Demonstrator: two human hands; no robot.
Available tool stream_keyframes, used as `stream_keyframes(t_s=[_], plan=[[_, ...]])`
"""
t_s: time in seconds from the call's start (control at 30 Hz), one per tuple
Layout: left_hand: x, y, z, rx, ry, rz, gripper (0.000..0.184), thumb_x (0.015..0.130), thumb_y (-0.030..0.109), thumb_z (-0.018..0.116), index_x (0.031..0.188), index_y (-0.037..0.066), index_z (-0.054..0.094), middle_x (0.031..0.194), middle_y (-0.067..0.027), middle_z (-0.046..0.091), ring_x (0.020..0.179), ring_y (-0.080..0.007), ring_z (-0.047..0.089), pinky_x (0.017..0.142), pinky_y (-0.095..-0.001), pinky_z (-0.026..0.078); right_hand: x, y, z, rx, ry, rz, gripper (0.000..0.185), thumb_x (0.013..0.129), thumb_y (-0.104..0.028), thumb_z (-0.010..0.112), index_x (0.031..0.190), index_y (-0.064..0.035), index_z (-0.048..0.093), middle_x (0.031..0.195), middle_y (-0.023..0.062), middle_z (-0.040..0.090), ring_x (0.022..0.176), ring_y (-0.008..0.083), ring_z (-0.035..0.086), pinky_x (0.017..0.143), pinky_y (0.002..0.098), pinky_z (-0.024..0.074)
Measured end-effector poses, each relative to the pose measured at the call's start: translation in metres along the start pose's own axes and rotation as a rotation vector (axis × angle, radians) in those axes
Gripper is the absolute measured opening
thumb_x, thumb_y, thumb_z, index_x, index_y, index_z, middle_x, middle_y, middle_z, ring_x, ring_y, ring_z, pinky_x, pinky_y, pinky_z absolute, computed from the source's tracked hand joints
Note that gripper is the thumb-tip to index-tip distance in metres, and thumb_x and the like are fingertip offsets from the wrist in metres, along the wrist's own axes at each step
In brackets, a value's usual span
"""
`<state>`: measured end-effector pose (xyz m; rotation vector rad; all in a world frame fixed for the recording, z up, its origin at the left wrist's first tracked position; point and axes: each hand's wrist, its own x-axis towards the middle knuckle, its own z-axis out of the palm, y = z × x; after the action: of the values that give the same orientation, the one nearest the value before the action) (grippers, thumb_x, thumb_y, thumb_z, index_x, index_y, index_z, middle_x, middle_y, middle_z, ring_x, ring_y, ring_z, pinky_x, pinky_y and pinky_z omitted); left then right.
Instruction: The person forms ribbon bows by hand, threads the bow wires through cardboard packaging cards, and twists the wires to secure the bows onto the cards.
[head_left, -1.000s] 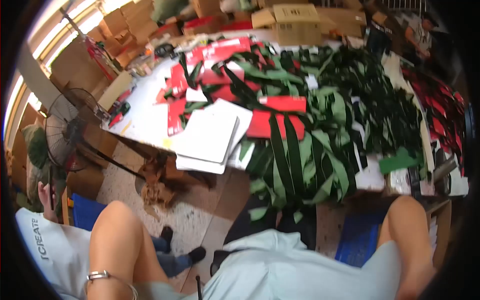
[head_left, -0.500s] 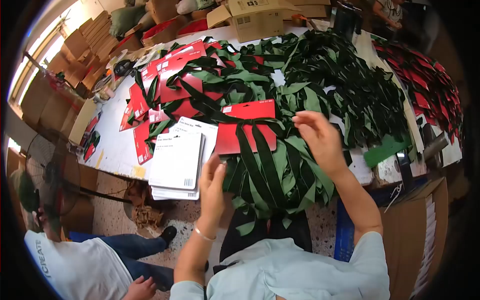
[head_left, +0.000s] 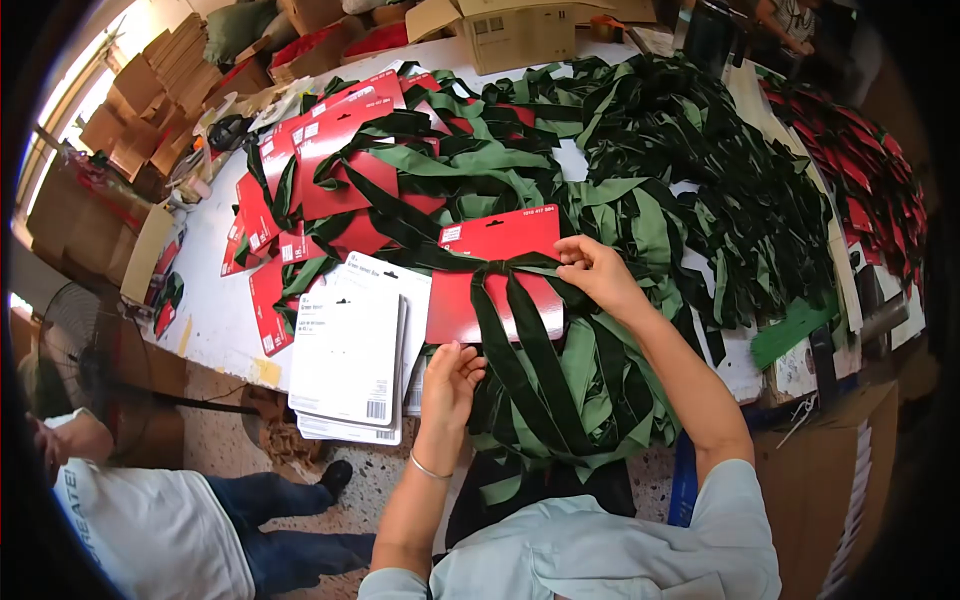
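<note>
A red card [head_left: 452, 309] lies on the ribbon heap in front of me, with a dark green velvet bow [head_left: 495, 268] across it and its two tails hanging down. My right hand [head_left: 602, 280] is closed in a pinch on the bow's ribbon at the card's right edge. At the lower left edge of the card is my left hand [head_left: 452, 385], its fingers loosely curled and apart, a fingertip touching or nearly touching the edge. Just left of it sits a stack of white printed cards [head_left: 345, 360] with barcodes. Loose green ribbons [head_left: 610, 390] hang over the table edge.
More red cards with ribbons [head_left: 345, 130] are piled at the left of the table. A big tangle of green ribbon [head_left: 680, 150] covers the right. An open cardboard box [head_left: 520, 40] stands at the back. Another person [head_left: 160, 520] is at lower left, near a fan [head_left: 75, 330].
My right hand has come down and left and taken hold of the bow's ribbon. My left hand has moved right to the card's lower edge. The person at left has shifted.
</note>
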<state>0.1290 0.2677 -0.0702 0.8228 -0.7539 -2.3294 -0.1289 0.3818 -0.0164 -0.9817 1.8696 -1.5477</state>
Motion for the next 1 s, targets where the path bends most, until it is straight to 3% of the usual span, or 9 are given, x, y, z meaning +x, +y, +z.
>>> stream_keyframes(t_s=[0.13,0.27,0.5,0.6,0.7,0.77,0.8,0.87,1.0], plan=[[-0.001,0.008,0.019,-0.075,-0.181,0.009,0.020,0.095,0.022,0.057,0.105,0.005,0.062,0.100,-0.0090,0.069,0.091,-0.0218,0.065,0.080,-0.0341,0.053,-0.007,-0.030,0.010,0.250,-0.018,-0.003,0.029,0.085,0.000,0.062,0.114,-0.0006,0.061,0.099,0.0012,0.061,0.090,0.0075,0.055,0.081,0.0220,0.0441],[0.012,0.009,0.031,-0.177,-0.159,-0.008,0.021,0.095,0.015,0.053,0.107,-0.001,0.061,0.107,-0.0123,0.067,0.096,-0.0233,0.065,0.091,-0.0375,0.052,-0.009,-0.043,0.020,0.311,-0.035,-0.012,0.028,0.085,0.001,0.061,0.113,0.0009,0.061,0.098,0.0016,0.062,0.090,0.0081,0.056,0.082,0.0219,0.0443],[0.010,-0.002,0.042,-0.179,-0.122,0.056,0.016,0.093,0.010,0.053,0.103,0.000,0.061,0.104,-0.0132,0.067,0.092,-0.0231,0.066,0.088,-0.0356,0.053,-0.018,-0.044,0.028,0.527,0.102,0.048,0.036,0.084,0.003,0.058,0.121,0.0020,0.054,0.098,0.0018,0.058,0.086,0.0076,0.054,0.081,0.0215,0.0442],[0.004,-0.002,0.053,-0.231,-0.048,0.116,0.012,0.093,0.009,0.054,0.083,0.003,0.056,0.087,-0.0099,0.066,0.080,-0.0224,0.066,0.078,-0.0358,0.056,-0.022,-0.039,0.024,0.466,0.097,0.073,0.040,0.085,0.002,0.058,0.124,0.0019,0.050,0.098,0.0013,0.055,0.085,0.0075,0.053,0.079,0.0215,0.0444],[0.004,-0.001,0.051,-0.106,-0.094,0.088,0.009,0.091,0.008,0.053,0.082,0.004,0.054,0.084,-0.0098,0.064,0.076,-0.0232,0.065,0.074,-0.0367,0.056,-0.025,-0.038,0.020,0.379,0.072,0.010,0.035,0.083,0.003,0.058,0.118,0.0011,0.055,0.094,0.0024,0.055,0.085,0.0098,0.053,0.078,0.0234,0.0445],[0.003,-0.001,0.053,-0.077,-0.027,0.099,0.005,0.088,0.006,0.052,0.083,0.005,0.053,0.084,-0.0104,0.064,0.075,-0.0235,0.065,0.070,-0.0374,0.056,-0.030,-0.044,0.015,-0.247,0.140,-0.314,0.031,0.078,0.005,0.056,0.108,0.0003,0.059,0.091,0.0067,0.055,0.085,0.0182,0.056,0.076,0.0298,0.0457],[0.001,-0.001,0.055,-0.078,-0.030,0.099,0.005,0.088,0.006,0.052,0.083,0.005,0.053,0.084,-0.0104,0.064,0.075,-0.0235,0.065,0.070,-0.0374,0.056,-0.028,-0.035,0.013,-0.546,0.262,-0.582,0.030,0.073,0.007,0.055,0.102,-0.0003,0.061,0.090,0.0110,0.054,0.086,0.0283,0.056,0.077,0.0363,0.0451],[-0.002,0.005,0.057,-0.101,-0.012,0.113,0.006,0.087,0.004,0.052,0.081,0.005,0.052,0.084,-0.0104,0.063,0.074,-0.0231,0.064,0.067,-0.0381,0.057,-0.033,-0.036,0.003,-0.921,0.252,-0.765,0.026,0.074,0.003,0.055,0.099,-0.0021,0.059,0.089,0.0098,0.053,0.088,0.0294,0.053,0.078,0.0397,0.0434],[0.001,0.017,0.058,-0.137,-0.024,0.157,0.006,0.086,0.004,0.051,0.080,0.006,0.053,0.088,-0.0095,0.063,0.076,-0.0212,0.062,0.068,-0.0387,0.057,-0.036,-0.029,0.011,-0.742,0.348,-0.687,0.037,0.075,0.003,0.058,0.111,-0.0041,0.059,0.097,0.0120,0.055,0.090,0.0313,0.055,0.081,0.0395,0.0436]])
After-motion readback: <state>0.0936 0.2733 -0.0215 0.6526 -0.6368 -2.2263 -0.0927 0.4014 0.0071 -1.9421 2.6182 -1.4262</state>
